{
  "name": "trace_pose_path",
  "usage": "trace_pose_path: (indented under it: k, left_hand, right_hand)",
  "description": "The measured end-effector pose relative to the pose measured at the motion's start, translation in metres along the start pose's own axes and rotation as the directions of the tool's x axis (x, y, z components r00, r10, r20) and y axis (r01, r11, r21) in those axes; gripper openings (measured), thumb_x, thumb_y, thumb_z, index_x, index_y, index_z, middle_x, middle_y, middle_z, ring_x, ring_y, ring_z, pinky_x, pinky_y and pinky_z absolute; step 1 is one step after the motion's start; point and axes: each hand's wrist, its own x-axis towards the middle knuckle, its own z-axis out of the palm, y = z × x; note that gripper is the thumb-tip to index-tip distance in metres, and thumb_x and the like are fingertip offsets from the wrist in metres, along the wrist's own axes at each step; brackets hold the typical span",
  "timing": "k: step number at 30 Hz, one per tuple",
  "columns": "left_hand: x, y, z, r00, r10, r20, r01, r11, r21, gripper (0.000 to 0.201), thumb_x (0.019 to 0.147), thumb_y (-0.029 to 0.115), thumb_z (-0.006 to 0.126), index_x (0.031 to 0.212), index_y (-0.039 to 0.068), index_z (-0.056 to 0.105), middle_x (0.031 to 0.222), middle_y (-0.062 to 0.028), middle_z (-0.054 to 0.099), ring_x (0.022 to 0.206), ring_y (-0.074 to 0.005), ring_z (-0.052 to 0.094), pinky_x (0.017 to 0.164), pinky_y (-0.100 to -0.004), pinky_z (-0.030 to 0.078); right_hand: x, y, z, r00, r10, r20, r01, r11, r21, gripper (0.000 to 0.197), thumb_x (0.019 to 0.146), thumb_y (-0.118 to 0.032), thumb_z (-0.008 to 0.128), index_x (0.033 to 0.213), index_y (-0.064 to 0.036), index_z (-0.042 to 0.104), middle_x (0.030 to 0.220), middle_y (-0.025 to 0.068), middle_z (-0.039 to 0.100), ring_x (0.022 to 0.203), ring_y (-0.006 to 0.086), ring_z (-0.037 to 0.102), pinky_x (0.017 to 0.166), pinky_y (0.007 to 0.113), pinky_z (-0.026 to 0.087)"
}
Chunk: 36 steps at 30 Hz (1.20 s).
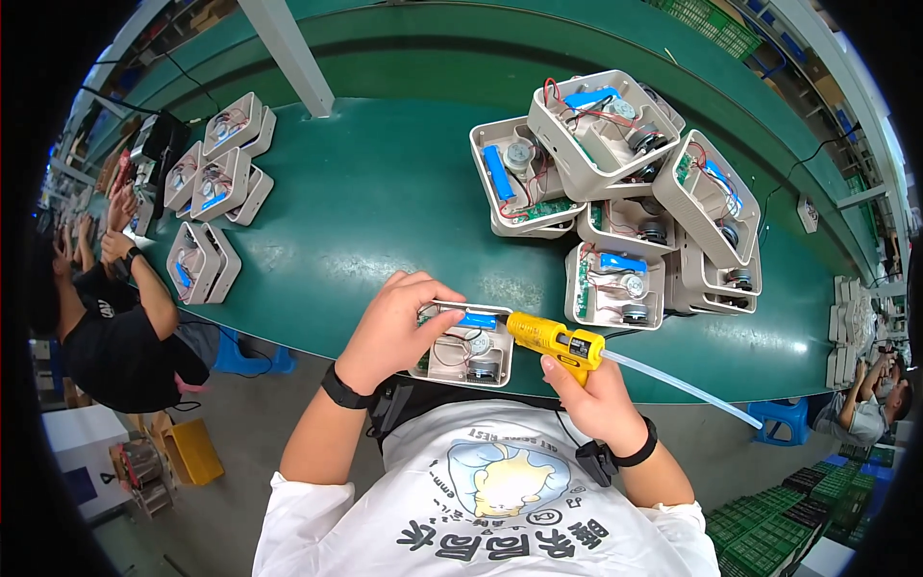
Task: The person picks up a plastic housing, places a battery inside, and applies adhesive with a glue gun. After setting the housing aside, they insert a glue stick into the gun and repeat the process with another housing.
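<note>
In front of me at the table's near edge is an open white plastic housing with a blue cylindrical battery, a round silver part and a black round part inside. My left hand grips its left wall, thumb over the rim and fingers behind it. My right hand is closed round the handle of a yellow hot glue gun. The gun's nozzle points left, at the housing's upper right corner beside the battery. A translucent glue stick sticks out of the gun's back end toward the right.
Several similar housings are piled at the right of the green table; more stacks stand at the left. A grey post rises at the back. Other people sit at the far left and far right.
</note>
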Motion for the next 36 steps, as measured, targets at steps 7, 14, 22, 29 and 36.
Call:
trace_pose_path:
  k: [7,14,22,29,36]
  left_hand:
    - [-0.002,-0.003,0.0,0.999,-0.037,0.018,0.037,0.999,-0.034,0.016,0.097,0.01,0.086,0.113,0.007,0.083,0.101,-0.0055,0.076,0.099,-0.026,0.063,0.091,-0.0386,0.052]
    - [-0.008,-0.011,0.007,0.999,0.02,-0.03,-0.021,0.998,-0.061,0.016,0.101,0.008,0.08,0.117,0.008,0.084,0.108,-0.0039,0.077,0.103,-0.0241,0.062,0.097,-0.037,0.05]
    - [-0.007,-0.013,-0.002,0.997,0.049,0.061,-0.045,0.997,-0.066,0.026,0.105,0.006,0.072,0.128,0.01,0.085,0.113,-0.0037,0.076,0.107,-0.023,0.061,0.101,-0.0367,0.05]
    - [-0.009,-0.013,-0.003,0.996,0.06,0.064,-0.055,0.996,-0.07,0.028,0.105,0.006,0.072,0.13,0.01,0.085,0.113,-0.0036,0.076,0.107,-0.0229,0.06,0.101,-0.0364,0.05]
    - [-0.012,-0.013,0.0,0.999,0.04,0.031,-0.038,0.997,-0.066,0.028,0.105,0.006,0.072,0.13,0.01,0.084,0.114,-0.0034,0.077,0.108,-0.0231,0.061,0.102,-0.0364,0.05]
  right_hand:
    - [0.001,-0.01,-0.003,0.986,-0.161,-0.036,0.153,0.976,-0.155,0.025,0.109,-0.02,0.073,0.121,0.0028,0.074,0.089,0.0162,0.075,0.076,0.0341,0.071,0.069,0.043,0.055]
    - [-0.008,0.004,-0.004,0.989,-0.143,-0.045,0.14,0.989,-0.054,0.028,0.11,-0.021,0.074,0.127,0.0018,0.074,0.096,0.012,0.077,0.079,0.0248,0.07,0.072,0.038,0.056]
    - [-0.007,0.003,-0.005,0.995,0.088,0.055,-0.096,0.978,0.187,0.034,0.114,-0.023,0.071,0.14,-0.0014,0.073,0.109,0.0039,0.082,0.08,0.0053,0.065,0.068,0.023,0.056]
    - [-0.006,0.003,-0.009,0.993,0.085,0.076,-0.099,0.976,0.195,0.038,0.114,-0.023,0.07,0.146,-0.0014,0.069,0.108,0.0045,0.082,0.075,0.0049,0.064,0.066,0.022,0.057]
    - [-0.001,-0.004,-0.007,0.978,0.159,0.134,-0.181,0.968,0.172,0.036,0.114,-0.023,0.071,0.141,0.0005,0.072,0.104,0.0064,0.082,0.079,0.0071,0.07,0.065,0.024,0.055]
